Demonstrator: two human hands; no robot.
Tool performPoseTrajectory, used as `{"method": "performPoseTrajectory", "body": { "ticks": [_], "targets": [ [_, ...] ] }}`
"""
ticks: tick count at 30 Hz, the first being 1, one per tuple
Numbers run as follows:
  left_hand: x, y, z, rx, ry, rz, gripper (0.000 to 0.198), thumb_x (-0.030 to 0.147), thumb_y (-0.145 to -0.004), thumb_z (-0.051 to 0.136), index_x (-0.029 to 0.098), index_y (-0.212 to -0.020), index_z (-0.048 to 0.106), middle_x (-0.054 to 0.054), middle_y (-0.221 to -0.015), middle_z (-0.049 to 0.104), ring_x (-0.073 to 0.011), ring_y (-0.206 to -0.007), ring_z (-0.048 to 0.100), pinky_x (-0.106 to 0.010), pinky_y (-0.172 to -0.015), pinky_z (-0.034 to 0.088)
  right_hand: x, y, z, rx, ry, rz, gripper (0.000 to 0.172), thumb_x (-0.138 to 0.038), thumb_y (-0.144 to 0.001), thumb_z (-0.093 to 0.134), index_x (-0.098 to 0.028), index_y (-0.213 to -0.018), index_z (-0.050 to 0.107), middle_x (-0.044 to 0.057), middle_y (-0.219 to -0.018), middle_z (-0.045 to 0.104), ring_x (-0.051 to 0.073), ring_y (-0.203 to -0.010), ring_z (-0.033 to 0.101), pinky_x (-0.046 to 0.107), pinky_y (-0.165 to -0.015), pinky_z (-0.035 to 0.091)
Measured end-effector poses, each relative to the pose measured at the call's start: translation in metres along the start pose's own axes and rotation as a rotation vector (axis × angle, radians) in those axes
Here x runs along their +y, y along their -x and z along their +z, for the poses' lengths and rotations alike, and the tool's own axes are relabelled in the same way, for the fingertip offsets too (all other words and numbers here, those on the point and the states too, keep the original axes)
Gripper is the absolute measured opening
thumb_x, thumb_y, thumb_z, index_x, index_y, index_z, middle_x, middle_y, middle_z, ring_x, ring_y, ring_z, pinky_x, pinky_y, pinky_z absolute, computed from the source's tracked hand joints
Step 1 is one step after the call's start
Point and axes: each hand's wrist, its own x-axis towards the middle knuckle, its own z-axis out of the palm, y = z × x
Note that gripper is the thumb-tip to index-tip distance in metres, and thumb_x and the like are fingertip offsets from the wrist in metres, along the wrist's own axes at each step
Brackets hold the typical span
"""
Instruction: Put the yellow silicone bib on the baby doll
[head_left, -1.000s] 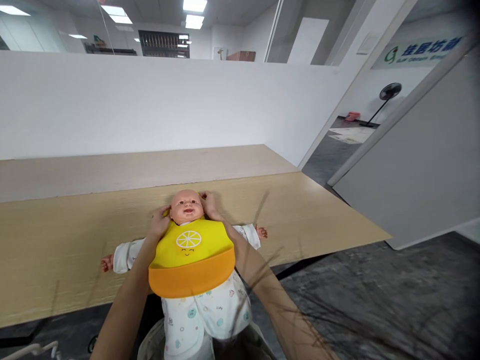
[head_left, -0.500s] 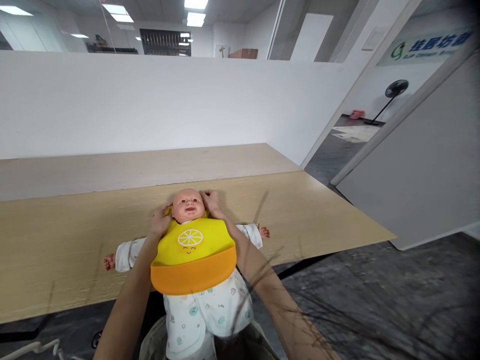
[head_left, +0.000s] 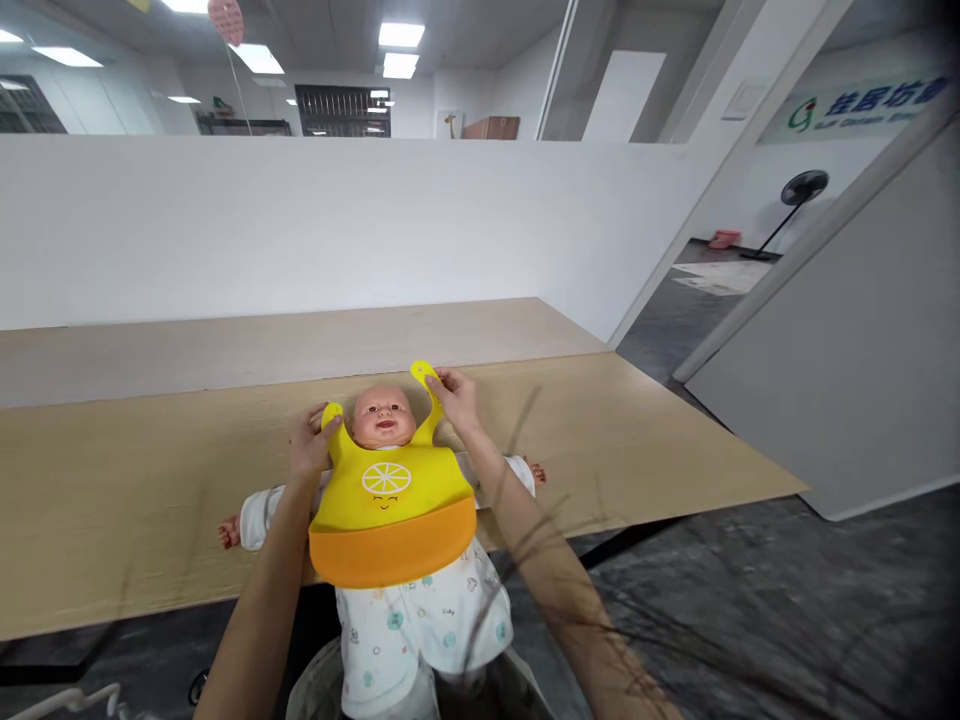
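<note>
- Yellow bib [head_left: 409,497] with an orange pocket [head_left: 394,550] lies across the chest of the doll [head_left: 420,615], face up, upper body on the table [head_left: 652,440].
- Front covered; the straps [head_left: 429,430] stand apart beside the head [head_left: 384,412], unjoined.
- Left hand [head_left: 309,442] pinches one; right hand [head_left: 455,397] pinches the other near its tip.
- Counted: one bib, two straps, one doll, two hands.

Blk fan [head_left: 805,187] nr pink cntnr [head_left: 724,239]

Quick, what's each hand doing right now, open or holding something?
Left hand: closed, holding one neck strap of the yellow bib.
Right hand: closed, holding the other neck strap.
</note>
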Motion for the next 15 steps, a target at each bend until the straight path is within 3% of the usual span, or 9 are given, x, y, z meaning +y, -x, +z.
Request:
{"method": "performPoseTrajectory", "body": {
  "ticks": [2, 5, 7, 9, 12, 15],
  "targets": [
    [0.017, 0.008, -0.003, -0.043, 0.026, 0.043, 0.057, 0.057, -0.064, 0.079, 0.017, -0.1, 0.064, -0.011, -0.093, 0.077, -0.0261, -0.086, 0.072, -0.035, -0.075, 0.057, -0.009, 0.008, -0.005, -0.056, -0.065, -0.038, 0.05, -0.066, -0.073, 0.069, -0.019, -0.089, 0.063, 0.006, -0.086, 0.068, 0.017, -0.078, 0.061, 0.029, -0.073, 0.049],
    [0.042, 0.024, -0.005, -0.142, -0.006, 0.099, 0.057, 0.062, -0.062, 0.081, 0.016, -0.093, 0.069, -0.01, -0.091, 0.077, -0.0266, -0.083, 0.072, -0.036, -0.074, 0.057, -0.039, 0.023, -0.006, -0.296, -0.087, -0.175, 0.038, -0.055, -0.079, 0.074, -0.019, -0.087, 0.067, 0.006, -0.087, 0.07, 0.017, -0.081, 0.063, 0.028, -0.075, 0.049],
    [0.055, 0.034, -0.003, -0.198, -0.031, 0.139, 0.06, 0.061, -0.062, 0.082, 0.015, -0.099, 0.071, -0.01, -0.095, 0.077, -0.0269, -0.085, 0.072, -0.035, -0.074, 0.057, -0.063, 0.031, -0.001, -0.457, -0.015, -0.289, 0.028, -0.046, -0.085, 0.071, -0.019, -0.086, 0.069, 0.008, -0.1, 0.071, 0.018, -0.09, 0.065, 0.029, -0.081, 0.049],
    [0.065, 0.043, 0.001, -0.254, -0.057, 0.165, 0.071, 0.059, -0.063, 0.083, 0.016, -0.117, 0.069, -0.01, -0.095, 0.078, -0.0268, -0.084, 0.072, -0.035, -0.073, 0.058, -0.08, 0.036, 0.007, -0.596, 0.075, -0.342, 0.021, -0.039, -0.087, 0.069, -0.018, -0.086, 0.07, 0.009, -0.113, 0.071, 0.018, -0.092, 0.064, 0.028, -0.079, 0.048],
    [0.072, 0.052, 0.008, -0.312, -0.129, 0.184, 0.088, 0.055, -0.066, 0.082, 0.017, -0.141, 0.055, -0.007, -0.087, 0.077, -0.0267, -0.079, 0.073, -0.036, -0.073, 0.058, -0.089, 0.04, 0.019, -0.659, 0.188, -0.319, 0.014, -0.032, -0.087, 0.067, -0.017, -0.086, 0.068, 0.006, -0.1, 0.071, 0.015, -0.079, 0.061, 0.025, -0.072, 0.045],
    [0.075, 0.063, 0.01, -0.261, -0.242, 0.305, 0.076, 0.049, -0.071, 0.077, 0.018, -0.138, 0.057, -0.012, -0.11, 0.076, -0.0286, -0.094, 0.073, -0.04, -0.087, 0.058, -0.083, 0.041, 0.021, -0.638, 0.183, -0.277, 0.014, -0.031, -0.085, 0.066, -0.016, -0.085, 0.067, 0.003, -0.087, 0.069, 0.013, -0.071, 0.057, 0.024, -0.068, 0.043]
  ]
}}
